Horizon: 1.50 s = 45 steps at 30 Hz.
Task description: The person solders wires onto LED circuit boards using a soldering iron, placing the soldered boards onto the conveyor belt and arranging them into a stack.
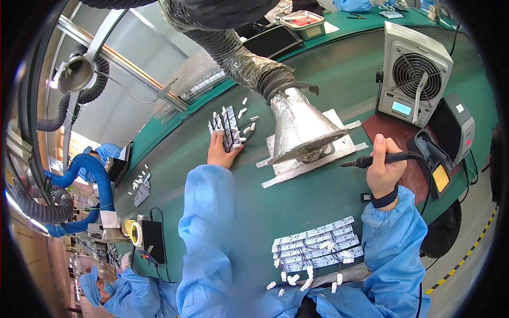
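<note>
My right hand (384,168) is closed around a soldering iron (396,157), whose tip points left over the green mat. At the far left of the mat, my left hand (221,152) has its fingers and thumb about narrow white circuit board strips (230,123). White plug connectors lie around those strips. Between my forearms, near my body, a row of similar circuit board strips (317,245) lies side by side, with dark wires and white connectors hanging toward me. A foil-covered fume hood (305,124) stands over a white board (283,174) between my hands.
On the right are a fan unit (416,74), a soldering station (453,130) and an iron stand with a yellow sponge (440,177) on a brown mat. A duct (233,55) comes down from above. A co-worker in blue (127,291) sits at lower left.
</note>
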Available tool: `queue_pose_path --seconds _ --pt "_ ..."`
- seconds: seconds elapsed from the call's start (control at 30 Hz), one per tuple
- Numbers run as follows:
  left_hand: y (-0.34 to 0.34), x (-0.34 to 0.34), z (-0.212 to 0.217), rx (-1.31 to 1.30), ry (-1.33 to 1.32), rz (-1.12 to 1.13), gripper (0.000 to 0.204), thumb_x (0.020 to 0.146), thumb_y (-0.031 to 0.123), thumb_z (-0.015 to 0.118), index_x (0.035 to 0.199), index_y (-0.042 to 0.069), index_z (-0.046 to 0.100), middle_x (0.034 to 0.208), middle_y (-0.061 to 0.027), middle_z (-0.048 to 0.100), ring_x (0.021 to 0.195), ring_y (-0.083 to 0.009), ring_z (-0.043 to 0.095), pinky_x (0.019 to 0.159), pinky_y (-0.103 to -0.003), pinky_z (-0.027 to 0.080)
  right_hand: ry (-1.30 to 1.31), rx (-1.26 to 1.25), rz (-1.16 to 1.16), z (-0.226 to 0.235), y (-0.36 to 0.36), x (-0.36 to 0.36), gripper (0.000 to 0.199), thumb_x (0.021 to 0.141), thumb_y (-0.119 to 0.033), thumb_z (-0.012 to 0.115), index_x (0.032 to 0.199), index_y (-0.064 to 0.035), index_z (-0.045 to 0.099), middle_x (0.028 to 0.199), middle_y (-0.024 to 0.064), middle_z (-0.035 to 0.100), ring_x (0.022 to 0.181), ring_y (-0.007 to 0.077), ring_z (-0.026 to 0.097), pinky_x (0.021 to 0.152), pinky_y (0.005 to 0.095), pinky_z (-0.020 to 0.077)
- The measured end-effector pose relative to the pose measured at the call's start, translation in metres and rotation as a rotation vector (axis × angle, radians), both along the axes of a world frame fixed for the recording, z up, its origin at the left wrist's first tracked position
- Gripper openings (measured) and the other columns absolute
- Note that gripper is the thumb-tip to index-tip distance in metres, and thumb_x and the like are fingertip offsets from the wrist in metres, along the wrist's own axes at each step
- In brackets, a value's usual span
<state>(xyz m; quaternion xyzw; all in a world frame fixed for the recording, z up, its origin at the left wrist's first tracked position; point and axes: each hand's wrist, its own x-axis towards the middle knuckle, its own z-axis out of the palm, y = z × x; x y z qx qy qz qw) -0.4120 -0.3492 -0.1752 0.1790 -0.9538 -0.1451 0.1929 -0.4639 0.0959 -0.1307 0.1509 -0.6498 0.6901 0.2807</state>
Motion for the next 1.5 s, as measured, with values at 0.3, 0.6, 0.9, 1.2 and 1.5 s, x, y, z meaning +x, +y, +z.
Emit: queue_pose_path --seconds 0.3,0.6,0.9,1.2,1.5 --pt "0.030 0.045 -0.001 0.094 0.157 0.010 0.067 0.082 0.036 0.074 0.136 0.005 0.049 0.143 -0.0207 0.042 0.133 -0.0345 0.042 0.110 -0.039 0.034 0.053 -0.015 -0.020 0.005 -0.006 0.001 0.043 0.097 -0.011 0.056 0.060 -0.0034 0.036 0.054 -0.0042 0.031 0.051 0.0044 0.026 0.045 0.0284 0.0194" --pt "0.031 0.054 0.003 0.109 0.205 -0.062 0.042 0.084 0.021 0.071 0.119 0.001 0.061 0.123 -0.0153 0.057 0.115 -0.0303 0.056 0.100 -0.035 0.043 0.001 -0.022 0.026 0.001 -0.006 0.003 0.043 0.097 -0.014 0.057 0.060 -0.0016 0.039 0.056 -0.0021 0.036 0.054 0.0052 0.032 0.049 0.0262 0.0239" --pt "0.032 0.053 0.004 0.078 0.264 0.011 0.030 0.084 0.018 0.069 0.111 0.006 0.065 0.109 -0.0076 0.063 0.100 -0.0244 0.062 0.085 -0.034 0.049 0.040 -0.033 -0.001 0.002 -0.009 0.001 0.044 0.098 -0.013 0.056 0.060 -0.0042 0.036 0.055 -0.0058 0.031 0.053 0.0037 0.026 0.046 0.0273 0.0193" --pt "0.033 0.053 0.003 0.154 0.284 -0.060 0.018 0.083 0.011 0.069 0.100 0.004 0.067 0.095 -0.0077 0.065 0.085 -0.0245 0.066 0.077 -0.034 0.051 0.051 -0.033 -0.003 0.000 -0.009 0.000 0.044 0.098 -0.014 0.056 0.060 -0.0046 0.036 0.056 -0.0055 0.032 0.054 0.0037 0.026 0.046 0.0272 0.0198" --pt "0.042 0.055 0.011 0.113 0.245 -0.152 0.008 0.082 0.009 0.067 0.089 0.005 0.071 0.094 -0.0069 0.066 0.091 -0.0251 0.064 0.081 -0.034 0.049 0.052 -0.031 -0.003 0.001 -0.009 0.000 0.044 0.098 -0.014 0.057 0.060 -0.0047 0.035 0.056 -0.0057 0.031 0.054 0.0038 0.026 0.046 0.0274 0.0192"
